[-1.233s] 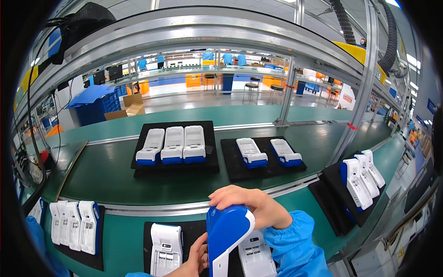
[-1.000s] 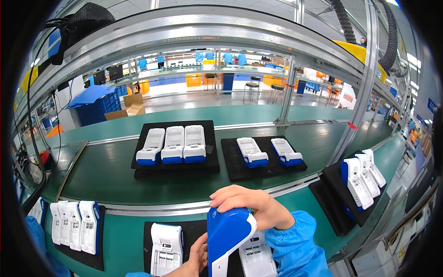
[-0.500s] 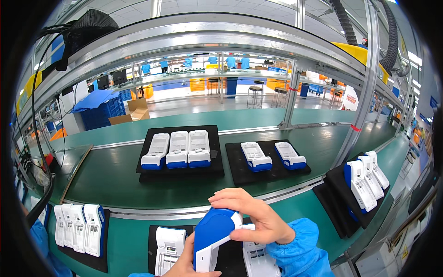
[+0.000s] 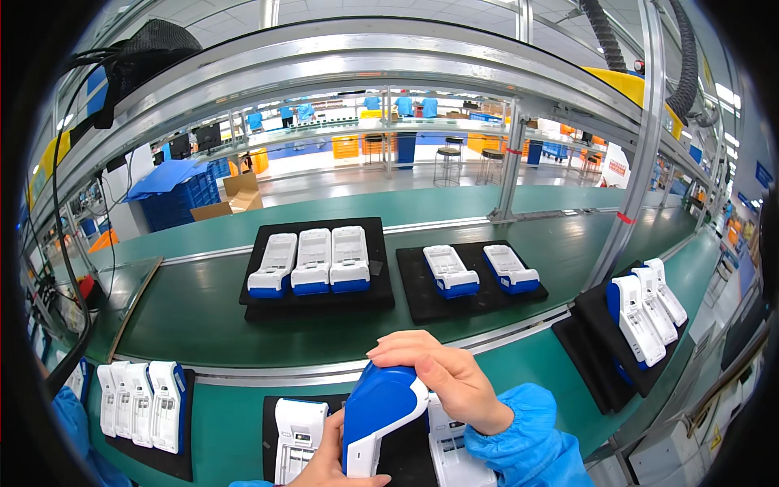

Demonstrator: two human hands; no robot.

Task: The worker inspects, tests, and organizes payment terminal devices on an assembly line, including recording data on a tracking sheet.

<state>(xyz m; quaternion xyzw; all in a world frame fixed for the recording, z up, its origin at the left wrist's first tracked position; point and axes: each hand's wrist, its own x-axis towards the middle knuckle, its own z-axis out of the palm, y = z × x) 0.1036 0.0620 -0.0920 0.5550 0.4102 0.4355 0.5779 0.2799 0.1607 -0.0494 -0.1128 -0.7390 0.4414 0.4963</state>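
A blue-and-white handheld device housing (image 4: 375, 414) stands tilted up in front of me, blue back and white side showing. My left hand (image 4: 323, 464) grips its lower part, thumb at the near side; the picture's lower edge cuts this hand off. Over the top end curves my right hand (image 4: 454, 380), its fingers laid across the blue edge and the thumb drawn up beside them. Two more white housings lie face up on a black foam mat (image 4: 403, 454): one (image 4: 299, 424) left of the held housing, another (image 4: 456, 450) partly hidden beneath my right wrist.
Across the green conveyor (image 4: 203, 325), one black mat (image 4: 377, 272) bears three housings and another (image 4: 479, 304) two. Several housings (image 4: 166, 406) stand in a row at the left. Three (image 4: 637, 321) lean on stacked mats at the right. A metal post (image 4: 629, 211) rises beyond.
My right thumb has lifted from the housing's white side up toward the fingers. The right hand stays over the top, and the left keeps its grip.
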